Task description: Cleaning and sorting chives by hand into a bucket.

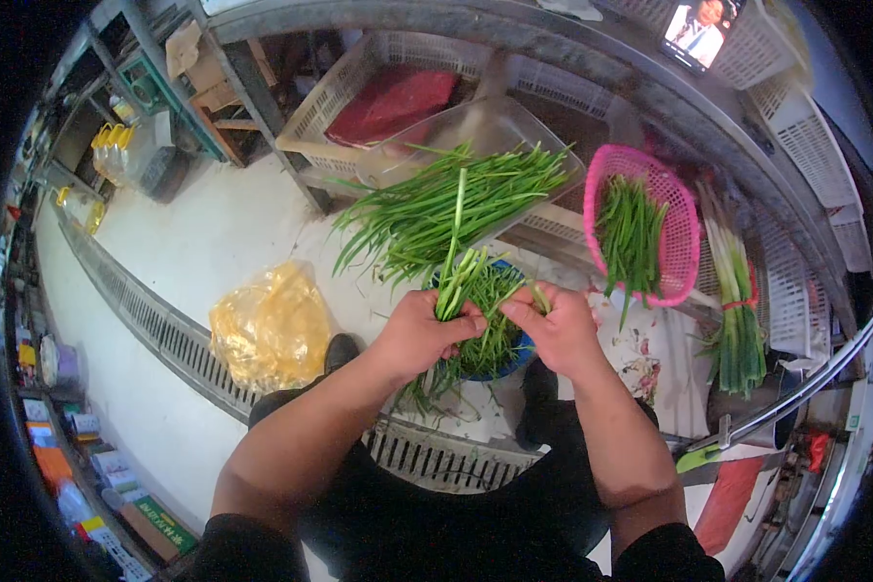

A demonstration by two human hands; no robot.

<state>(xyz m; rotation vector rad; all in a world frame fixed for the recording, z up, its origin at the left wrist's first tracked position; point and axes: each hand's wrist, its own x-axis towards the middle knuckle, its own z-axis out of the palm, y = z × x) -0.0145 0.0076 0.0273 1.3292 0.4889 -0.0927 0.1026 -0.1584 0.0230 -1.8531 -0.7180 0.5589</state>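
My left hand [425, 331] is closed around a small bunch of green chive stalks [451, 287], one long stalk rising well above the rest. Close by on the right, my right hand [560, 327] pinches a thin green piece [511, 292] between thumb and finger. Below both hands stands a blue tub [527, 353], heaped with green trimmings [491, 349] that spill over its near side. Just beyond lies a large pile of chives [458, 196], resting across a clear plastic bin [513, 120] and hanging over its near left edge.
A pink basket [687, 225] at the right holds more chives. Tied scallions [738, 320] lean beside it. A yellow plastic bag [273, 327] sits on the floor by a drain grate [160, 331]. A lit phone [700, 33] stands on the metal shelf [589, 54].
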